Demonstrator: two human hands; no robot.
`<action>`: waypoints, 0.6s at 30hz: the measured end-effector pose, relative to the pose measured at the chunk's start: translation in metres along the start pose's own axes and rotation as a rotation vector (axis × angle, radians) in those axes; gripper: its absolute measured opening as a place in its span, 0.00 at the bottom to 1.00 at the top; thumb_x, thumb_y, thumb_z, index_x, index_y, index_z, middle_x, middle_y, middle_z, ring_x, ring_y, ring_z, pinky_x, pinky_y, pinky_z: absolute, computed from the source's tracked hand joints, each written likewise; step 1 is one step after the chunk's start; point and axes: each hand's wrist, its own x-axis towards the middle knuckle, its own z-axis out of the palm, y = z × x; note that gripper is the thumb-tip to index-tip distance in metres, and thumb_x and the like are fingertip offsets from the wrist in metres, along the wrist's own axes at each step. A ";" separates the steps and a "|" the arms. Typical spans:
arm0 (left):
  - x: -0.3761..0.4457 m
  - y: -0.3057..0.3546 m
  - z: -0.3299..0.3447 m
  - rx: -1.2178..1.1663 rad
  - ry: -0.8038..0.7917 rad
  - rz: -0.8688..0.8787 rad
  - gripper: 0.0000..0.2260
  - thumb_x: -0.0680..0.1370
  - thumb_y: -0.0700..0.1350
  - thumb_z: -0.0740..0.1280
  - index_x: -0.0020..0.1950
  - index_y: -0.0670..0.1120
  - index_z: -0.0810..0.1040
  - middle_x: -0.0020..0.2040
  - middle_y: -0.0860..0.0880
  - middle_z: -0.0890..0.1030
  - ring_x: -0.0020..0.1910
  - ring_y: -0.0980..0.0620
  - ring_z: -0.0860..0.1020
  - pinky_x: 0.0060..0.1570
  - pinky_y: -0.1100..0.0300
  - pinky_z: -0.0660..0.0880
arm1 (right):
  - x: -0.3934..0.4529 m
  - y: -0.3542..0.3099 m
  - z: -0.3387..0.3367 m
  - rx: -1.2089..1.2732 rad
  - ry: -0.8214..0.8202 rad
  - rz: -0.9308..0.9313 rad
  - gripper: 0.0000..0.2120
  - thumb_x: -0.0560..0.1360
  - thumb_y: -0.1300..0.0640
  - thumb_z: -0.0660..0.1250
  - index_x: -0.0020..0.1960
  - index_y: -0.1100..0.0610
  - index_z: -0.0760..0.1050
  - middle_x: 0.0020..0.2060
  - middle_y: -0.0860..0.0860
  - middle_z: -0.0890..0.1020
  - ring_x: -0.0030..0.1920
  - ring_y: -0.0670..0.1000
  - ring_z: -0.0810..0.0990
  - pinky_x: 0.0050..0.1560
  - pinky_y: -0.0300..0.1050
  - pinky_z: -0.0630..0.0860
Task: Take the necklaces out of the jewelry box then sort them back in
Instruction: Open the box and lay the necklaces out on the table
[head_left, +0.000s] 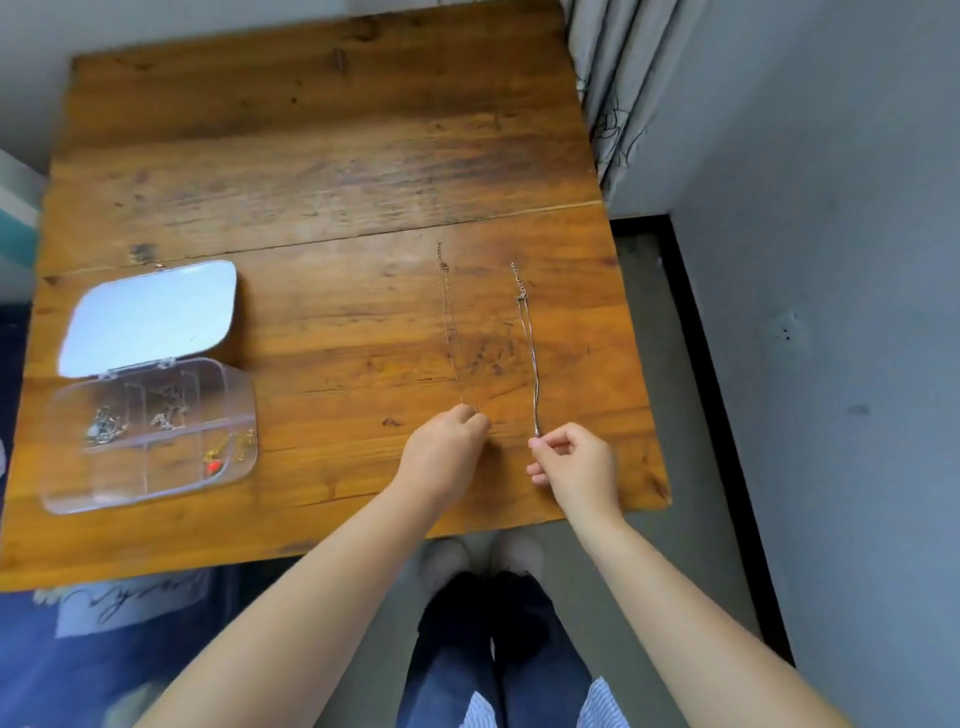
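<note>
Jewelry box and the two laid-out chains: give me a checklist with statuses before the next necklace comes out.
1. Jewelry box lid open: ok.
2. Necklaces left inside: ok, silver pieces in the far compartments, a gold one with a red pendant in the near right compartment.
3. Left chain laid straight on the table: ok.
4. Right chain straight, apart from the left chain: ok.
5. Left hand grip free: not ok, pinching the left chain's near end.
6. Right hand grip free: not ok, pinching the right chain's near end.
</note>
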 end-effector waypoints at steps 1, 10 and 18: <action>-0.003 -0.001 0.007 -0.048 0.086 0.057 0.01 0.69 0.35 0.69 0.40 0.38 0.79 0.37 0.41 0.80 0.33 0.41 0.80 0.25 0.56 0.77 | -0.003 0.004 0.003 -0.038 0.024 -0.024 0.09 0.73 0.62 0.66 0.34 0.59 0.72 0.29 0.54 0.78 0.24 0.42 0.77 0.24 0.29 0.73; -0.043 -0.012 0.052 -0.240 0.335 0.156 0.11 0.73 0.39 0.61 0.43 0.38 0.82 0.42 0.43 0.85 0.42 0.49 0.75 0.37 0.56 0.78 | -0.017 0.021 0.015 -0.375 0.099 -0.256 0.09 0.72 0.61 0.68 0.37 0.66 0.75 0.32 0.57 0.78 0.34 0.54 0.72 0.35 0.41 0.63; -0.057 -0.008 0.049 -0.306 0.340 0.131 0.14 0.73 0.39 0.59 0.47 0.37 0.83 0.46 0.40 0.85 0.47 0.50 0.73 0.41 0.58 0.79 | -0.025 0.028 0.005 -0.413 0.096 -0.286 0.06 0.72 0.63 0.68 0.37 0.65 0.76 0.29 0.53 0.74 0.33 0.52 0.70 0.30 0.36 0.62</action>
